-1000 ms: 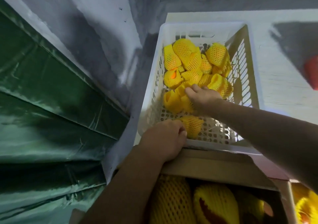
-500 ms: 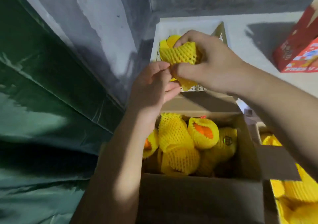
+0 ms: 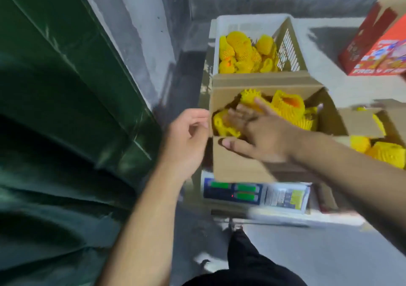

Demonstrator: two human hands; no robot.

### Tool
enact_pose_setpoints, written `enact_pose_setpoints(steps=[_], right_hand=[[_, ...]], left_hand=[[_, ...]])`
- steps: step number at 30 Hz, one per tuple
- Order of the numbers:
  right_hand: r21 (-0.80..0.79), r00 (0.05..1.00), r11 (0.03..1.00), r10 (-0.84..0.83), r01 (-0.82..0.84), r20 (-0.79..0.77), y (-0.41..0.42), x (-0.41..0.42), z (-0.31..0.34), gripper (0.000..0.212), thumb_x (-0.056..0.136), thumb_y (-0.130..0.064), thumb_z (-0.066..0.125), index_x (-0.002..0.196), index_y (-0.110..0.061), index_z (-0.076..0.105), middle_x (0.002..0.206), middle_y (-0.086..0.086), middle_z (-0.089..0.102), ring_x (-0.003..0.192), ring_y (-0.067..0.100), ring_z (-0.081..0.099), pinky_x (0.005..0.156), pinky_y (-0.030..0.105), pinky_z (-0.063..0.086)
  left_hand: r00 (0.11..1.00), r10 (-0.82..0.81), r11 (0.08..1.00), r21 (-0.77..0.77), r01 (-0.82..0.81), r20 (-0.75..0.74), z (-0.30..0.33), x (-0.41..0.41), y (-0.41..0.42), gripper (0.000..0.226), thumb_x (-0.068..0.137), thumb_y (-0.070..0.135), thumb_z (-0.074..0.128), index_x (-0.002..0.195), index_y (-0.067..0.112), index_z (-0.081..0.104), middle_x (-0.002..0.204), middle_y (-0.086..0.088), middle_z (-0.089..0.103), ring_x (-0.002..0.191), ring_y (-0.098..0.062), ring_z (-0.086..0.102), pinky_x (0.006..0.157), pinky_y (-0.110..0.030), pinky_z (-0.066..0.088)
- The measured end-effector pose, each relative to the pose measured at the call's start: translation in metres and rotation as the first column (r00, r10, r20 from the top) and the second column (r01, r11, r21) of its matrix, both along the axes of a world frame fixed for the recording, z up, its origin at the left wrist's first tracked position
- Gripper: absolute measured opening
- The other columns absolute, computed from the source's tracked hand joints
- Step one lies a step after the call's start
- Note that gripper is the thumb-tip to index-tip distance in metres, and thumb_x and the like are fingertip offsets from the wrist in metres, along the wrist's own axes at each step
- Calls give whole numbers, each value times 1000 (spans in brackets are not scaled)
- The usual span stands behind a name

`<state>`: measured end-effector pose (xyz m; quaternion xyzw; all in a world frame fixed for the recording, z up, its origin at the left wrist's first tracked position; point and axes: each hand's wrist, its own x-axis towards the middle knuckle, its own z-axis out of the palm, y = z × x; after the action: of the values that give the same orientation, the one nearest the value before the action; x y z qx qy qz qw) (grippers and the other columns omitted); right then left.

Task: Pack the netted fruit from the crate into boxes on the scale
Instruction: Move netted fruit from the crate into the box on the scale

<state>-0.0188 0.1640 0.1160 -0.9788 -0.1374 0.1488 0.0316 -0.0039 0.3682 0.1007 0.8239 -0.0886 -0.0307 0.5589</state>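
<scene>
**Right grip inside the box on the scale**

The right grip (image 3: 252, 129) lies with spread fingers on netted fruit (image 3: 224, 123) inside the cardboard box (image 3: 232, 165), which sits on the scale (image 3: 254, 194). Just left of it, outside the box wall, the left grip (image 3: 186, 140) hangs loosely curled and holds nothing. Beyond the right grip, the white crate (image 3: 226, 23) holds more netted fruit.
</scene>
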Motion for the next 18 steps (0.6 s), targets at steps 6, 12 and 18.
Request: enact_pose_setpoints(steps=[6,12,18], right_hand=[[133,960,978,-185,159,211,37,-35,8,97,83,-72,41,165,-29,10,172,6,15,159,27,14,126,52,4],[160,926,961,-264,228,270,61,-51,13,79,92,-53,58,160,-28,26,167,6,29,152,33,30,119,56,22],[156,923,943,-322,294,208,69,-58,19,80,90,-56,64,157,-29,31,162,5,37,145,35,40,113,58,32]], left_hand=[[951,-288,895,384,227,109,6,-30,9,29,101,26,58,129,28,64,126,7,60,119,-14,59,95,-25,42],[917,-354,863,441,245,185,22,-31,25,29,102,27,57,130,24,65,119,7,55,105,-8,49,87,-20,34],[906,-377,853,453,259,193,27,-34,37,31,104,28,57,134,27,63,130,5,55,113,-6,49,92,-22,35]])
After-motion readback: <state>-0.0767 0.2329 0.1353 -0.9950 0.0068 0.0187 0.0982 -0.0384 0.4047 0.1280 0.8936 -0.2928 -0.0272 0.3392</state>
